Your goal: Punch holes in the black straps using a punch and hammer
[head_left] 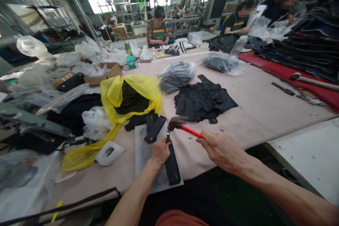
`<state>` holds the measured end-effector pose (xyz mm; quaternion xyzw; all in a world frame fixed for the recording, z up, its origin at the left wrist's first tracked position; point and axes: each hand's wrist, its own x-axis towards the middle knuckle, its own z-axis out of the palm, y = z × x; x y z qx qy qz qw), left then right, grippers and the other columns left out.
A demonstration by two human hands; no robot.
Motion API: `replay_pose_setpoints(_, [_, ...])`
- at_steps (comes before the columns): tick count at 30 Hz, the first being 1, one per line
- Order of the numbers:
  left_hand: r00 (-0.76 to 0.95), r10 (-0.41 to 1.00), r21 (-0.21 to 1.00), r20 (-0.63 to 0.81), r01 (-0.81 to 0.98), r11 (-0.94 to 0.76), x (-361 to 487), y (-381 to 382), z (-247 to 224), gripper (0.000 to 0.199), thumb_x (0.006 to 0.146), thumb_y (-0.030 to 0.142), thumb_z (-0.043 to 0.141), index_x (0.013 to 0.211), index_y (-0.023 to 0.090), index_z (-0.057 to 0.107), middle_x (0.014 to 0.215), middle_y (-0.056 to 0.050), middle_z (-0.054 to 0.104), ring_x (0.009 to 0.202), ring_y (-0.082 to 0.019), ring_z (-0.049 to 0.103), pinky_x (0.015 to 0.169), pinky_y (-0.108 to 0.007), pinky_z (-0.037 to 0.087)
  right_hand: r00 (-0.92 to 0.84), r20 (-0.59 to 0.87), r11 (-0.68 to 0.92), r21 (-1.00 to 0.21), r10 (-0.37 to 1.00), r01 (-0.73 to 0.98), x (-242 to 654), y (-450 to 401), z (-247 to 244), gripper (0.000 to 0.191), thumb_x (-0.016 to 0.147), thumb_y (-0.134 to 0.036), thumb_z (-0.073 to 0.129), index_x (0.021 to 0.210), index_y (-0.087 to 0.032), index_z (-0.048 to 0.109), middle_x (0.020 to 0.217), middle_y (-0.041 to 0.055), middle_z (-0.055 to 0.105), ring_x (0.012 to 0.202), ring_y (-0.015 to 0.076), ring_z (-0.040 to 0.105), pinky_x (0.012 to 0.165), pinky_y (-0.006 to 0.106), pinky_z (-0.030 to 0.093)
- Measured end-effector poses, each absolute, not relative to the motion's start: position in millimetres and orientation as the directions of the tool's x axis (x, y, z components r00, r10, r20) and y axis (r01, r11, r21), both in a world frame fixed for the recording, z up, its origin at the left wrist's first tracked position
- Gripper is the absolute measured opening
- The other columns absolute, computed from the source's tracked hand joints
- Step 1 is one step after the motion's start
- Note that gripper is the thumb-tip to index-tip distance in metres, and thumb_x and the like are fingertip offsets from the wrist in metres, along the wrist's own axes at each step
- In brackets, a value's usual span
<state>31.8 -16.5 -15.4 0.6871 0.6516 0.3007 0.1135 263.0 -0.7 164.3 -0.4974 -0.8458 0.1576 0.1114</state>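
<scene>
My left hand (pixel 160 151) is closed around a small metal punch (pixel 168 136), held upright at the upper end of a long black strip (pixel 173 169). The strip lies on a speckled grey board (pixel 144 159) near the table's front edge. In my right hand (pixel 212 144) is the red handle of a hammer (pixel 191 131); its dark head, slightly blurred, hangs just above the punch. Two shorter black pieces (pixel 155 129) overlap at the board's top. The punch's tip is hidden by my left fingers.
Beyond the board lies a pile of black pieces (pixel 203 100). A yellow bag (pixel 108 91) with dark contents stands left, near clear plastic bags. A wrapped bundle (pixel 177 76) lies farther back. Several people sit across the table (pixel 259 113); dark fabric (pixel 312 49) is stacked right.
</scene>
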Motion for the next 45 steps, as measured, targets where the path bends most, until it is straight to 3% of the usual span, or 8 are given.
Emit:
replay_pose_setpoints(5, [-0.017, 0.964, 0.572, 0.267, 0.807, -0.145, 29.4, -16.5, -16.1, 0.010, 0.089, 0.019, 0.052, 0.094, 0.019, 0.060, 0.084, -0.007, 0.070, 0.083, -0.023, 0.069, 0.074, -0.032, 0.054, -0.286, -0.129, 0.137, -0.647, 0.950, 0.750, 277.2, 26.4, 101.5, 0.034, 0.095, -0.041, 0.035, 0.074, -0.018, 0.050, 0.061, -0.0014, 0.051, 0.055, 0.0126, 0.046, 0.054, 0.025, 0.029])
replay_pose_setpoints(8, [-0.005, 0.972, 0.643, 0.237, 0.751, -0.153, 26.7, -16.9, -10.6, 0.020, 0.090, 0.021, 0.052, 0.109, 0.019, 0.059, 0.097, -0.007, 0.072, 0.092, -0.022, 0.069, 0.083, -0.034, 0.054, -0.233, -0.262, -0.006, -0.675, 0.936, 0.738, 275.8, 33.7, 50.7, 0.033, 0.096, -0.035, 0.032, 0.085, -0.016, 0.056, 0.063, 0.0000, 0.056, 0.058, 0.0138, 0.051, 0.056, 0.024, 0.035])
replay_pose_setpoints(11, [0.018, 0.986, 0.710, 0.166, 0.691, -0.132, 23.5, -17.1, -0.6, 0.025, 0.091, 0.025, 0.052, 0.115, 0.020, 0.058, 0.105, -0.008, 0.071, 0.100, -0.023, 0.067, 0.088, -0.035, 0.052, -0.235, -0.071, 0.153, -0.575, 0.969, 0.804, 263.5, 28.3, 21.6, 0.032, 0.093, -0.028, 0.039, 0.115, -0.012, 0.055, 0.098, 0.0118, 0.065, 0.086, 0.0207, 0.059, 0.075, 0.031, 0.044])
replay_pose_setpoints(15, [0.051, 0.992, 0.778, 0.116, 0.616, -0.123, 21.6, -17.5, 6.7, 0.021, 0.091, 0.028, 0.053, 0.108, 0.020, 0.061, 0.103, -0.007, 0.071, 0.098, -0.020, 0.067, 0.091, -0.034, 0.051, -0.393, 0.147, 0.413, -0.471, 0.908, 0.779, 233.8, 6.5, 18.3, 0.053, 0.086, -0.031, 0.055, 0.135, -0.014, 0.046, 0.135, 0.0175, 0.049, 0.118, 0.0312, 0.047, 0.099, 0.044, 0.039])
replay_pose_setpoints(28, [-0.313, 0.948, 0.876, 0.055, 0.471, 0.105, 12.0, 6.0, 7.3, 0.016, 0.083, 0.027, 0.054, 0.087, 0.016, 0.065, 0.077, -0.002, 0.069, 0.068, -0.016, 0.061, 0.064, -0.025, 0.047, -0.518, -0.018, 0.405, -0.600, 0.855, 0.690, 197.7, -32.9, -2.7, 0.071, 0.082, -0.040, 0.061, 0.144, -0.018, 0.036, 0.150, 0.0147, 0.039, 0.138, 0.0322, 0.031, 0.114, 0.057, 0.018])
replay_pose_setpoints(35, [-0.274, 0.957, 0.859, 0.091, 0.507, 0.064, 21.4, -34.4, 4.4, 0.017, 0.085, 0.025, 0.054, 0.088, 0.018, 0.069, 0.085, -0.004, 0.073, 0.079, -0.019, 0.067, 0.074, -0.029, 0.052, -0.442, 0.069, 0.393, -0.595, 0.894, 0.701, 199.6, -52.3, -0.6, 0.059, 0.086, -0.043, 0.058, 0.137, -0.016, 0.044, 0.145, 0.0169, 0.045, 0.135, 0.0322, 0.037, 0.113, 0.056, 0.022])
replay_pose_setpoints(40, [-0.236, 0.966, 0.902, 0.108, 0.432, 0.005, 32.1, -50.1, -1.0, 0.019, 0.085, 0.022, 0.053, 0.092, 0.017, 0.071, 0.096, -0.006, 0.074, 0.092, -0.020, 0.068, 0.088, -0.032, 0.053, -0.597, 0.043, 0.529, -0.517, 0.801, 0.673, 218.9, -75.2, -3.2, 0.087, 0.082, -0.063, 0.055, 0.149, -0.014, 0.028, 0.157, 0.0173, 0.026, 0.144, 0.0364, 0.020, 0.115, 0.061, 0.016])
replay_pose_setpoints(45, [-0.283, 0.951, 0.900, 0.127, 0.436, 0.010, 27.6, -44.1, -1.9, 0.020, 0.086, 0.024, 0.054, 0.093, 0.016, 0.071, 0.096, -0.007, 0.074, 0.093, -0.021, 0.069, 0.087, -0.034, 0.055, -0.620, 0.029, 0.575, -0.414, 0.784, 0.706, 212.7, -59.9, -6.4, 0.072, 0.090, -0.044, 0.048, 0.151, -0.014, 0.025, 0.158, 0.0136, 0.025, 0.146, 0.0357, 0.015, 0.114, 0.064, 0.013])
